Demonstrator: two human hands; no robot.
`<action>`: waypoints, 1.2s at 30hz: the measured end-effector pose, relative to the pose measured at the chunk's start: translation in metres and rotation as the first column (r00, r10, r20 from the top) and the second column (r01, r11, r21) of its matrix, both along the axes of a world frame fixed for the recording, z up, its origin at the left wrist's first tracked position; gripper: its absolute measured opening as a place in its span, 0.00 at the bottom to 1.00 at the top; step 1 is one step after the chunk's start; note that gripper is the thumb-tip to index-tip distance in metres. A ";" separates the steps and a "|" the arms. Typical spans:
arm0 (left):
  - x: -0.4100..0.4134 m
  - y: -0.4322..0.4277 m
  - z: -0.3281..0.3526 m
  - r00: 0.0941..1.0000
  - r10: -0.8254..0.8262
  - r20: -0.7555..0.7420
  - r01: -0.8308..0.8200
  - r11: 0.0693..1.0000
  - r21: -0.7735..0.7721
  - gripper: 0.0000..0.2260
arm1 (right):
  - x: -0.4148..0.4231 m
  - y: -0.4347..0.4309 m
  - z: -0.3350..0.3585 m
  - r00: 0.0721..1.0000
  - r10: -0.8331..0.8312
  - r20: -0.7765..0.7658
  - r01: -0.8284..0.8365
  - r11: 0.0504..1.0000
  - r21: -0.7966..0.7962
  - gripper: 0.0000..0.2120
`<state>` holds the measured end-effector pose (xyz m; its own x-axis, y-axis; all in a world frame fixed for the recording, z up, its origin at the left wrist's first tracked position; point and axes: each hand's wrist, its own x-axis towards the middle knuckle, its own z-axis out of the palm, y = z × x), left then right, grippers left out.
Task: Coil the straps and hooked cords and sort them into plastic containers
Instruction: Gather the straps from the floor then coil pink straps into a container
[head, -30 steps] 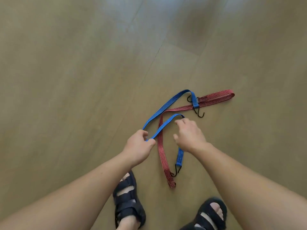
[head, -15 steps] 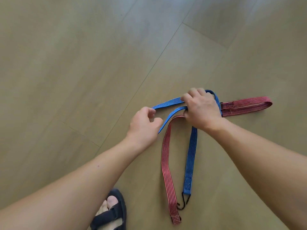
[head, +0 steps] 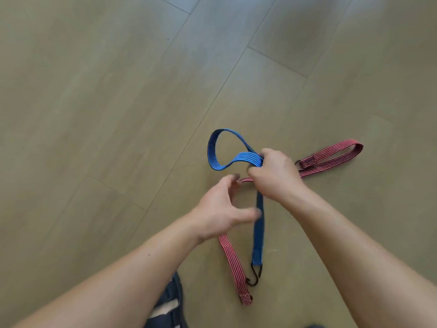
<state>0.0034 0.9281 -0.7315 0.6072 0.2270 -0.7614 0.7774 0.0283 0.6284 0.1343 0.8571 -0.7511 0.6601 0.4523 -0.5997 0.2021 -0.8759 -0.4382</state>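
Observation:
A blue hooked cord (head: 214, 150) forms a loop that sticks out to the left of my right hand (head: 275, 175), which grips the folded cord. Its free end hangs down to a black hook (head: 256, 274) near the floor. My left hand (head: 222, 209) hovers just below the loop with fingers spread and blurred, holding nothing. A red striped hooked cord (head: 331, 153) lies on the floor, running from a fold at the right, under my hands, down to its end (head: 244, 297).
Wooden plank floor (head: 94, 114) all around. My dark sandal (head: 169, 306) shows at the bottom edge, just left of the cord ends. No container is in view.
My left hand has let go of the blue cord and dropped lower. My right hand now holds the cord gathered into a loop on its left.

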 end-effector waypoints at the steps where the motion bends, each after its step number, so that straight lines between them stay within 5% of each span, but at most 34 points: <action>1: -0.001 -0.008 0.007 0.998 -0.009 0.054 0.012 0.999 -0.049 0.34 | -0.008 -0.002 0.021 0.984 -0.092 -0.154 0.108 0.989 0.097 0.05; 3: 0.000 -0.023 0.020 0.988 0.079 0.136 -0.058 0.987 -0.151 0.24 | -0.021 -0.008 0.054 0.887 -0.181 -0.425 0.297 0.928 0.224 0.05; 7: 0.005 -0.022 0.029 0.937 0.326 0.125 -0.310 0.942 -0.130 0.05 | -0.014 -0.018 0.066 0.811 -0.157 -0.564 0.410 0.840 0.356 0.16; 9: 0.008 -0.012 0.025 0.894 0.443 0.060 -0.441 0.896 -0.050 0.07 | 0.000 -0.025 0.039 0.894 -0.246 -0.374 0.391 0.837 0.384 0.12; 12: 0.013 0.009 0.014 0.885 0.463 0.054 -0.466 0.883 0.058 0.07 | 0.012 -0.041 -0.021 0.997 -0.074 0.000 0.073 0.996 0.059 0.21; 16: 0.009 0.022 -0.012 0.961 0.271 -0.051 -0.251 0.936 0.247 0.05 | 0.005 -0.056 -0.091 0.960 0.272 0.068 -0.254 0.947 -0.198 0.30; 21: -0.010 0.013 -0.018 0.966 0.238 -0.101 -0.202 0.938 0.282 0.08 | -0.019 -0.063 -0.114 0.896 0.354 0.269 -0.244 0.897 -0.368 0.12; 24: -0.013 0.014 0.004 0.963 0.261 -0.066 -0.231 0.926 0.299 0.11 | -0.021 -0.064 -0.081 0.971 -0.230 0.067 0.228 0.973 0.034 0.08; 27: -0.008 0.016 0.052 0.960 0.278 -0.012 -0.264 0.923 0.281 0.15 | -0.018 -0.069 -0.011 0.811 -0.539 -0.225 0.584 0.727 0.362 0.05; 31: 0.006 0.005 0.143 0.964 0.264 0.044 -0.267 0.942 0.204 0.14 | -0.014 -0.080 0.113 0.688 -0.528 -0.497 0.720 0.416 0.555 0.04; 36: 0.023 -0.020 0.290 0.958 0.244 0.147 -0.257 0.963 0.076 0.12 | -0.008 -0.101 0.283 0.661 -0.412 -0.627 0.749 0.304 0.589 0.10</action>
<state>0.0267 0.9080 -0.4412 0.6174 0.4511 -0.6445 0.6605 0.1478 0.7362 0.1266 0.7564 -0.4682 0.8063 0.3805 -0.4528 -0.4992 0.0272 -0.8661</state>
